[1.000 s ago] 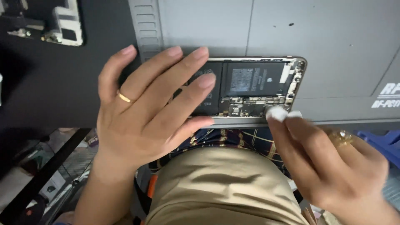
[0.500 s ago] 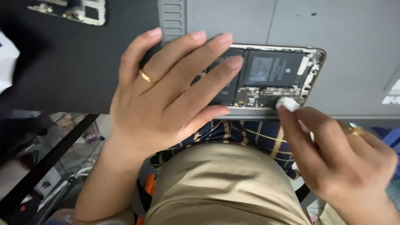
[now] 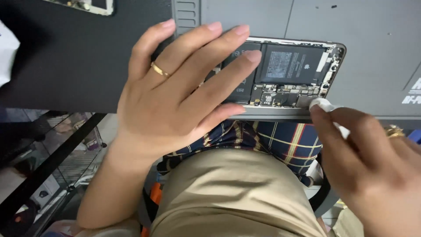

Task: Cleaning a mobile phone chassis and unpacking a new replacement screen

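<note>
An opened phone [image 3: 291, 70] with its black battery and circuit boards exposed lies on a grey work mat [image 3: 372, 52] at the table's near edge. My left hand [image 3: 175, 96], wearing a gold ring, lies flat over the phone's left half with fingers spread, pinning it down. My right hand [image 3: 372, 153] pinches a small white wad [image 3: 322, 105] and presses it against the phone's lower right corner.
A black mat [image 3: 57, 57] covers the table to the left. Part of another metal phone frame [image 3: 87, 5] shows at the top left, and something white [image 3: 6, 52] at the left edge. Below the table edge are my lap and a plaid cloth [image 3: 272, 140].
The view has shifted, so the phone sits further right in the picture. My right hand with the white wad has stayed at the phone's lower right corner, and my left hand keeps holding the phone down.
</note>
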